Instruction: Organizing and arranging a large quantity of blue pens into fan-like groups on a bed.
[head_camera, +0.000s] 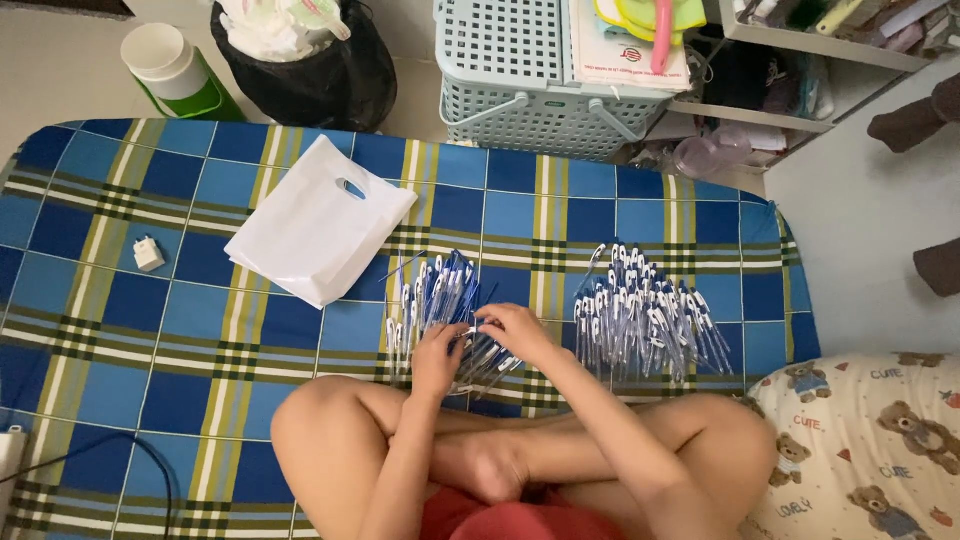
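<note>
Pens (445, 300) under hands (480, 345), second pile (650, 315), plastic bag (315, 220) beside

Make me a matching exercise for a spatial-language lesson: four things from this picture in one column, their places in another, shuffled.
Things:
1. white bag
2. plug
3. basket
4. bear pillow

Places:
A. bottom right corner
B. on the floor beyond the mat's far edge
C. alone near the mat's left side
D. on the mat, left of the pen pile under both hands

Pairs: 1-D, 2-C, 3-B, 4-A
</note>
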